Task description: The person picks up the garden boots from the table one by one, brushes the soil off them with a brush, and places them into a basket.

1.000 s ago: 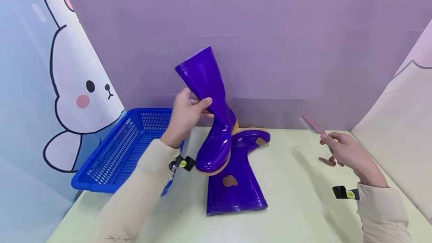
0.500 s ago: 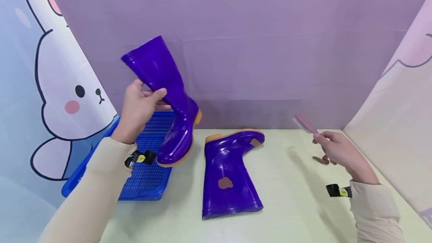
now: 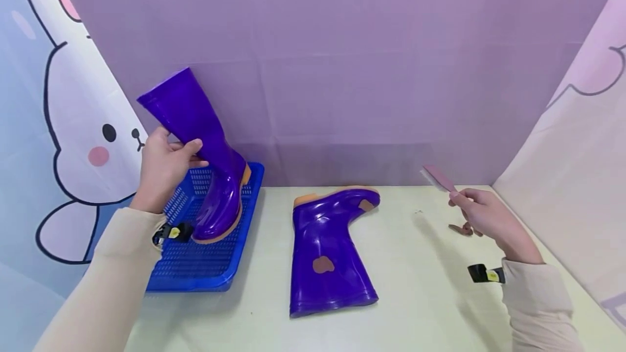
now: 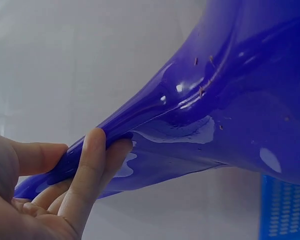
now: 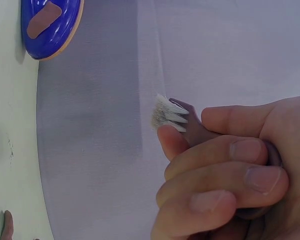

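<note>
Well left of a glossy purple rubber boot with two brown patches (image 3: 327, 235), which lies on its side on the pale bench (image 3: 264, 325), the left hand (image 3: 168, 164) grips a second glossy purple rubber boot with an orange-tan sole (image 3: 215, 151). Its fingers are closed to a pinch, thumb on one side and fingertips on the other, on the shaft's front edge above the ankle; most of this boot extends right of them, tilted, toe lowest, over the blue perforated plastic basket (image 3: 195, 262) left of the lying boot. Whether the sole touches the basket cannot be told. The lying boot's toe points right. To its right, the right hand (image 3: 481, 216) holds a pinkish brush with pale bristles (image 3: 438, 177), fingers curled around the handle, bristles beyond the fingertips on the lying boot's side. Below that hand, also right of the lying boot, is a thin brown piece (image 5: 7, 225).
</note>
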The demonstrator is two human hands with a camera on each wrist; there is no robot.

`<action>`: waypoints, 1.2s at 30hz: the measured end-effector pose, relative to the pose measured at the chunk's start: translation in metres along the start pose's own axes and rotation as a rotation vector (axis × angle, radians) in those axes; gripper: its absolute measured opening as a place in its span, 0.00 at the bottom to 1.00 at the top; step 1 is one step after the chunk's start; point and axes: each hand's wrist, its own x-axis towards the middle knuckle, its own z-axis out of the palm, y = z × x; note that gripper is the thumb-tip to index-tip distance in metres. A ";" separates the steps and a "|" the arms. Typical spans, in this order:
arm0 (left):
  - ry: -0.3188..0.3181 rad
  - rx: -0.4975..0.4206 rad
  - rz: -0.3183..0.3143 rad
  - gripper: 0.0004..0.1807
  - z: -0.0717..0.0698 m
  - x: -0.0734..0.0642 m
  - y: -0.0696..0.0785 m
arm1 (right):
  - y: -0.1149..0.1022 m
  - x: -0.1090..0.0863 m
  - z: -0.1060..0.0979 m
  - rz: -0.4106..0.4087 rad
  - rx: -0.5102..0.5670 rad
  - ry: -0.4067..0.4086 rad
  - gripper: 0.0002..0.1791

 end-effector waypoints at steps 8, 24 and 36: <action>-0.031 0.066 -0.045 0.35 -0.003 0.002 -0.035 | -0.004 0.002 0.003 0.004 0.003 -0.004 0.31; -0.045 0.137 -0.101 0.31 0.013 -0.004 -0.070 | -0.004 -0.002 0.001 0.018 0.001 -0.016 0.33; -0.112 0.226 -0.091 0.43 0.025 -0.009 -0.067 | -0.006 -0.003 -0.001 0.014 -0.011 -0.017 0.33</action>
